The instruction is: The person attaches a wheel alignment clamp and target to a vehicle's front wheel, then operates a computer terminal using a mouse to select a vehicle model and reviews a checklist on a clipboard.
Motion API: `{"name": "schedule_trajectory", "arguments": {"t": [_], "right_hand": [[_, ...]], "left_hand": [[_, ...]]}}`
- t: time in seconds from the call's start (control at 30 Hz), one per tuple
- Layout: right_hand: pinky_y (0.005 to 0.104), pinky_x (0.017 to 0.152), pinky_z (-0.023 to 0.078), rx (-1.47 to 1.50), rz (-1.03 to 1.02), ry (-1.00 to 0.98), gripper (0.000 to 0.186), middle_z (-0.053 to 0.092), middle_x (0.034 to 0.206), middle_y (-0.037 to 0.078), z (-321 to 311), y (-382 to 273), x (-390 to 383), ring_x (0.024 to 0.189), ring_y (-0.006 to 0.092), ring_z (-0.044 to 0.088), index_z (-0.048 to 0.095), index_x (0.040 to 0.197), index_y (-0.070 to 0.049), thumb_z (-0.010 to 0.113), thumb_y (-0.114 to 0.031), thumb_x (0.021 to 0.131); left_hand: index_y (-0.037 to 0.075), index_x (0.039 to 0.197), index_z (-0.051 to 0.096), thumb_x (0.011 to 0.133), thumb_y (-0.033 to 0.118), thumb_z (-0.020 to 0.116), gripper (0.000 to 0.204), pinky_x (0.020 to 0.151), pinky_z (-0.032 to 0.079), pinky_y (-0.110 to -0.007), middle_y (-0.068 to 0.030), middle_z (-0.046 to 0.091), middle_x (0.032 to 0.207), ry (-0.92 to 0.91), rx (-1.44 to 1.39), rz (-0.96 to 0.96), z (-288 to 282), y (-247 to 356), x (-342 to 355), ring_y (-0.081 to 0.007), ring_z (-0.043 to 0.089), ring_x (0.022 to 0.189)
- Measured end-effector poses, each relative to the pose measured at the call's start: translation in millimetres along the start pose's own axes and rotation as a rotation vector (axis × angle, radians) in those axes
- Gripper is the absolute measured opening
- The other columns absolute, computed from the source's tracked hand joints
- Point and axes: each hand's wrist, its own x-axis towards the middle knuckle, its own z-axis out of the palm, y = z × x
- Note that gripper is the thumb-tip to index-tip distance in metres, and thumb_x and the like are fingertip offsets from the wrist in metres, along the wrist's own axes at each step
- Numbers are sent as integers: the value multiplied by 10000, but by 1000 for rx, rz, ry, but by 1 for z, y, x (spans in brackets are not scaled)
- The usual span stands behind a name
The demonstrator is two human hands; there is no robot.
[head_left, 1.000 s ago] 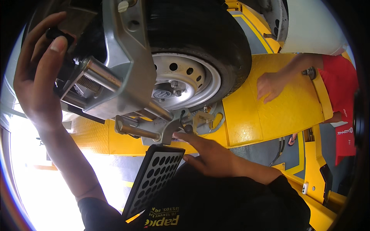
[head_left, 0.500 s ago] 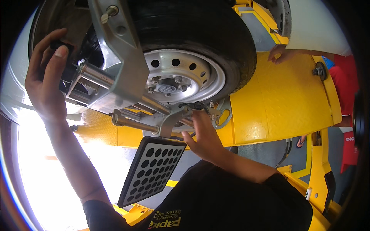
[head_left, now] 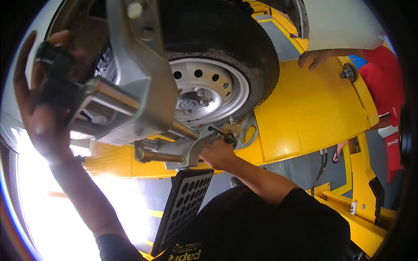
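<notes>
A metal wheel clamp (head_left: 152,102) stands in front of the tyre (head_left: 209,30) and its silver steel wheel (head_left: 189,87). At the clamp's left end, my left hand (head_left: 45,117) is wrapped round a black part (head_left: 58,85), both blurred. My right hand (head_left: 219,152) is closed at the lower bracket (head_left: 196,145) of the clamp, beside a black lever (head_left: 226,137). What its fingers hold is hidden behind the hand. Below that bracket hangs a tilted target board (head_left: 185,204) with black dots on white.
A yellow lift ramp (head_left: 313,113) lies under the wheel and stretches right. At the right, a co-worker in a red shirt (head_left: 383,71) has a hand (head_left: 315,58) over the ramp. White car bodywork (head_left: 348,24) fills the upper right. Yellow lift frames (head_left: 361,191) stand lower right.
The clamp has shifted and tilted, and its target board has turned more edge-on. My left hand has moved down and left; my right hand has closed at the bracket. The co-worker's hand has moved slightly.
</notes>
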Motion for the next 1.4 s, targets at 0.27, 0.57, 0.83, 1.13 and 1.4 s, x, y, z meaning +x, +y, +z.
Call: {"name": "schedule_trajectory", "arguments": {"t": [0.27,0.57,0.83,1.13,1.4], "right_hand": [[459,879,534,535,138,201,350,714,891,201,12,-39,-22,927,389,671,689,847,4,537,-312,856],[464,818,512,-218,-495,298,85,711,839,150,60,-22,-21,721,350,694,663,861,-102,600,-148,827],[397,874,515,529,-144,161,251,717,986,128,75,-25,-42,943,285,681,660,1083,-56,583,-221,911],[402,788,555,519,-73,129,252,720,947,161,94,-32,-58,866,291,709,674,1000,-6,594,-200,861],[433,804,538,352,-171,188,267,699,1005,178,152,-45,-78,929,343,679,648,1080,-32,571,-217,905]], "left_hand": [[202,1550,345,882,721,479,857,1168,349,-510,-181,471,1500,-102,644,-222,-77,42,-33,-325,471,1389],[125,1385,552,903,554,480,649,688,553,-286,-138,660,1193,-227,950,-887,-62,103,-5,-201,688,937],[177,1076,625,866,611,652,484,850,508,-332,-204,527,1377,-727,395,-609,-80,118,-4,-239,607,1124],[133,1156,628,913,670,496,604,890,534,-407,-202,578,1339,-271,337,-697,-55,127,-38,-336,636,1170],[126,1293,588,769,553,722,689,785,548,-327,-177,620,1220,-666,760,-1169,-63,172,-37,-291,688,967]]}}
